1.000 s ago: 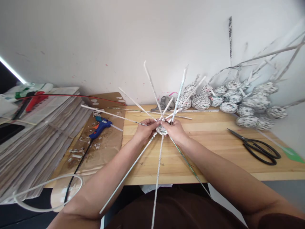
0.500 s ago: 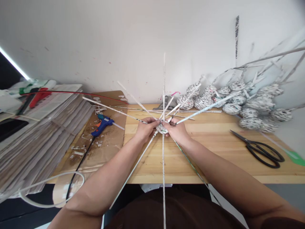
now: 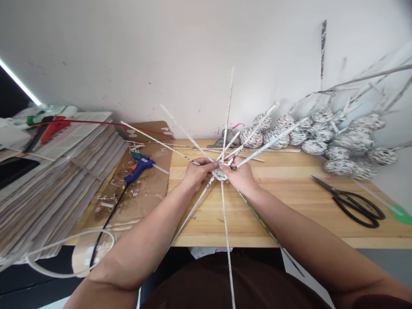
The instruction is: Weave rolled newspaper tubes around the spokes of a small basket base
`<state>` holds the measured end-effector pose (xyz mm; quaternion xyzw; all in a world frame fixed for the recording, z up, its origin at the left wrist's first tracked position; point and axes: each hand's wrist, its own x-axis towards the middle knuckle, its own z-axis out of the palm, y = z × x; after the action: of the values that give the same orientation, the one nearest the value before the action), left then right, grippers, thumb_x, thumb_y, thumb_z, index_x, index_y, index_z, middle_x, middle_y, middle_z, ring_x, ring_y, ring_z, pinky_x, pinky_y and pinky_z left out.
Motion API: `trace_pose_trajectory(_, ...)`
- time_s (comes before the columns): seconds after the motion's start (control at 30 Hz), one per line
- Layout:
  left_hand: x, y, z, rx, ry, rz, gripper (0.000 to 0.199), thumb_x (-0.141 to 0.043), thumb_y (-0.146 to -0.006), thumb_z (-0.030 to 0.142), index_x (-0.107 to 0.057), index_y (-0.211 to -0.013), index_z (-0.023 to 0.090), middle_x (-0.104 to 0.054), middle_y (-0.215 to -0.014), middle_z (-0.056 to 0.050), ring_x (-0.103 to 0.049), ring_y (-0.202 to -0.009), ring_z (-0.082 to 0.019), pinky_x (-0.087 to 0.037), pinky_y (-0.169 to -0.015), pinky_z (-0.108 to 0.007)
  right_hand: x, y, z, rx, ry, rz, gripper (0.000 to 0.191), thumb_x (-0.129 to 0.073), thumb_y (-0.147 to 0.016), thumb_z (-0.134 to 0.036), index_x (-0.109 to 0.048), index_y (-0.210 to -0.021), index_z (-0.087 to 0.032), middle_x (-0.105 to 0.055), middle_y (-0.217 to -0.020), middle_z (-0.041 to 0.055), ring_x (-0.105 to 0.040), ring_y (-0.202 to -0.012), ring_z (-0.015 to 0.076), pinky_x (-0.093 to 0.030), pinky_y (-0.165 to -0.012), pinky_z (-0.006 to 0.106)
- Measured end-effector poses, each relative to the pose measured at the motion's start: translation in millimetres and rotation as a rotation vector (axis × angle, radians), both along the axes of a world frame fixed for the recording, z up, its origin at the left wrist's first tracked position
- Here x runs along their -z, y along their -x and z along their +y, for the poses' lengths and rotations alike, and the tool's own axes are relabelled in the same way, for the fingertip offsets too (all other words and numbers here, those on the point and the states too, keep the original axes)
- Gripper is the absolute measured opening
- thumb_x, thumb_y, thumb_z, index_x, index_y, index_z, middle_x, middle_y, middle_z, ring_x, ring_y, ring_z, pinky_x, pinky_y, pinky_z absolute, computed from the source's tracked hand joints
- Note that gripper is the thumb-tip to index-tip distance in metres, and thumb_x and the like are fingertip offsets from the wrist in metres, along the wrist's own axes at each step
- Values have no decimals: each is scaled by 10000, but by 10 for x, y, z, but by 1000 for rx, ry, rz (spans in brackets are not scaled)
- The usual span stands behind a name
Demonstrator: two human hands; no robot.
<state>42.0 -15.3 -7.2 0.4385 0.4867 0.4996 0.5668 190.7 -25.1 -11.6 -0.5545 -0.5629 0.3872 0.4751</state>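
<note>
Both hands meet over the wooden table (image 3: 289, 206) on a small woven centre (image 3: 219, 173) made of rolled newspaper tubes. My left hand (image 3: 195, 171) pinches the left side of it. On the right side my right hand (image 3: 240, 174) grips it. Long paper spokes (image 3: 227, 111) fan out from the centre in all directions, some pointing up toward the wall, some running down past the table edge toward my lap.
A blue glue gun (image 3: 139, 167) lies on brown cardboard (image 3: 141, 197) at left, beside a tall stack of newspapers (image 3: 58, 171). Black scissors (image 3: 352, 201) lie at right. Several woven newspaper balls (image 3: 322, 137) with long tubes sit against the back wall.
The spoked piece has turned in my hands: the upright spokes swung from leaning left and right to near vertical and a low right slant. Hands stay on the centre.
</note>
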Motion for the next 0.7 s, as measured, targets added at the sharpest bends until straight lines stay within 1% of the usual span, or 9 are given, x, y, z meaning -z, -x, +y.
trace_pose_trajectory(0.1,-12,-23,-13,-7,-5,-19,269,-831,-561,337,-678,-662,140,-609,-545,4,-398,-387,-53,-207,-367,-216,-10,4,1,-7,6,-15,223,-688,-718,-312,-604,-889,-196,-674,-705,16,-617,-539,154,-477,-393,218)
trace_pose_trajectory(0.2,-25,-44,-11,-28,-18,-122,272,-845,-527,299,-642,-611,139,-621,-556,2,-498,-451,-80,-341,-434,-212,-55,32,-25,-21,35,12,238,-685,-721,-344,-594,-885,-198,-656,-690,10,-601,-513,153,-477,-369,228)
trace_pose_trajectory(0.27,-26,-46,0,-43,-25,-160,273,-850,-517,283,-646,-619,134,-637,-577,-5,-530,-483,-91,-382,-468,-217,-87,45,-42,-25,53,32,241,-677,-725,-364,-600,-882,-198,-657,-700,12,-604,-522,159,-482,-364,236)
trace_pose_trajectory(0.4,-20,-35,13,-43,0,-132,275,-846,-528,283,-660,-651,122,-617,-550,3,-472,-429,-72,-311,-408,-205,-115,35,-41,0,52,49,217,-669,-730,-390,-626,-810,-193,-676,-710,24,-604,-527,162,-476,-378,245)
trace_pose_trajectory(0.5,-29,-43,3,-42,2,-166,270,-848,-515,264,-649,-637,127,-626,-559,-2,-507,-454,-86,-346,-428,-209,-103,24,-22,13,-31,78,195,-673,-727,-376,-649,-778,-189,-670,-671,16,-585,-507,150,-465,-418,248)
trace_pose_trajectory(0.57,-40,-51,-6,-49,3,-182,260,-845,-511,248,-639,-621,133,-629,-560,-2,-524,-469,-93,-376,-453,-217,-88,26,-10,17,-80,99,186,-674,-728,-362,-668,-792,-187,-675,-681,18,-595,-532,151,-466,-455,248)
trace_pose_trajectory(0.7,-44,-55,-11,-54,22,-167,235,-829,-514,216,-615,-576,141,-608,-524,7,-510,-451,-92,-362,-446,-219,-54,31,10,18,-115,89,202,-678,-731,-356,-694,-844,-190,-707,-740,28,-628,-612,164,-480,-534,253)
